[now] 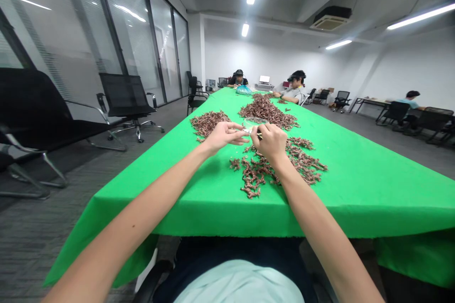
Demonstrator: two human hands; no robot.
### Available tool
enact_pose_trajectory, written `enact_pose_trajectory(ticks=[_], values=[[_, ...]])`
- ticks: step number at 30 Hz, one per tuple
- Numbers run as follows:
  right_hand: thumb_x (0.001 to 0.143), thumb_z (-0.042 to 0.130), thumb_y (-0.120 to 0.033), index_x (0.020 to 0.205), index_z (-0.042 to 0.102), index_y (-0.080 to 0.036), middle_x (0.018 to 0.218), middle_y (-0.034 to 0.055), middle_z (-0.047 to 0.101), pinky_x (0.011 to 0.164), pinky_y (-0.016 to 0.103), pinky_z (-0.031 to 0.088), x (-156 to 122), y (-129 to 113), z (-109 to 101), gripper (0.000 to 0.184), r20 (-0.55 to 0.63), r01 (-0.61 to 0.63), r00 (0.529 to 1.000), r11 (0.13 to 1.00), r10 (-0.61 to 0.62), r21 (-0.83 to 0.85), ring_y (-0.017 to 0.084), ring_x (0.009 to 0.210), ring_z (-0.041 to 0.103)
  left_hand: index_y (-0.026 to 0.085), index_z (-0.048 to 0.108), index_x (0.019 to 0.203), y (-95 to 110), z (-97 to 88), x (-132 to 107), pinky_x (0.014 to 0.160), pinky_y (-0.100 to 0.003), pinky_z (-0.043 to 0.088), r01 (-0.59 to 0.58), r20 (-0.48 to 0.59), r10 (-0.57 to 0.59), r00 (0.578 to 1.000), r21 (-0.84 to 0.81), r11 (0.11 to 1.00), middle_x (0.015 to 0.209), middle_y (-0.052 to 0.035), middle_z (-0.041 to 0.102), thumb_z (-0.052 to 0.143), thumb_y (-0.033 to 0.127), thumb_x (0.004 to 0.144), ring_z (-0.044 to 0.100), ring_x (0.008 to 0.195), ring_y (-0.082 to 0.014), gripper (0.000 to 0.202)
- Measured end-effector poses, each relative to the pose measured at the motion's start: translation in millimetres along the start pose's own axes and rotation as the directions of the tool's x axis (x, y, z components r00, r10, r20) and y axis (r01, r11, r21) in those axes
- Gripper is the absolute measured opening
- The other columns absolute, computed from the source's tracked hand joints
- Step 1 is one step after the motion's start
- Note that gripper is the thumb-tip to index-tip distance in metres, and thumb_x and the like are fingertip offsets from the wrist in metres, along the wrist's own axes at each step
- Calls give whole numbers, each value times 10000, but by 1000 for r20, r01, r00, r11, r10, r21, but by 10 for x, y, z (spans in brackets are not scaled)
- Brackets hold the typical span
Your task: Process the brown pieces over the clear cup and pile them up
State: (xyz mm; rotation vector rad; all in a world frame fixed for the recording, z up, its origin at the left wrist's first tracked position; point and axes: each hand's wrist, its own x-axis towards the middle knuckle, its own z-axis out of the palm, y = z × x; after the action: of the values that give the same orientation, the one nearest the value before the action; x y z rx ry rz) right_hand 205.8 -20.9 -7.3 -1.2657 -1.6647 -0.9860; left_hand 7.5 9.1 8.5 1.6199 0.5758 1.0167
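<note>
Just back from the near edge of the long table, a small pale piece (248,130), too tiny to tell its material, was held in the air between two bare hands. The left hand (222,136) had its thumb and fingers narrowed to a pinch on one end. The right hand (270,141) was curled tight, fingertips closed on the other end. Below them lay a loose, ragged heap of small knobbly brown pieces (280,166), spread thin and straggling toward the near edge. Just beyond the hands sat a shallow clear plastic container (254,120); what it held could not be made out. Two thicker mounds of the same brown bits lay farther in, one toward the left edge (208,123) and one along the middle (266,111). A smooth bright green cloth (355,170) covered the table and hung over its edges. At the far end lay a blue bag (243,90), with two seated people (296,86) beside it. Black mesh office chairs (124,97) stood off the left edge.
</note>
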Motion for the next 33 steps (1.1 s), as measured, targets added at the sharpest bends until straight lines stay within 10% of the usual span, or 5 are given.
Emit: enact_pose_trajectory(ticks=[17,33], values=[[987,442,-378,697,648,-166,664,59,620,590,304,223,-12,-37,4,413,-1,-61,998,998,61,27,145,615,488,80,744,994,79,-1,3,683,-244,586,242,39,-244,969,-356,902,998,-133,789,619,198,931,763,756,-172,183],[990,435,-360,693,628,-179,667,47,624,596,297,248,-23,-102,7,398,-45,-101,994,994,102,39,146,615,507,133,718,953,-60,14,11,770,-256,578,115,-31,-145,989,-463,879,908,-56,778,851,89,717,744,761,-143,275]])
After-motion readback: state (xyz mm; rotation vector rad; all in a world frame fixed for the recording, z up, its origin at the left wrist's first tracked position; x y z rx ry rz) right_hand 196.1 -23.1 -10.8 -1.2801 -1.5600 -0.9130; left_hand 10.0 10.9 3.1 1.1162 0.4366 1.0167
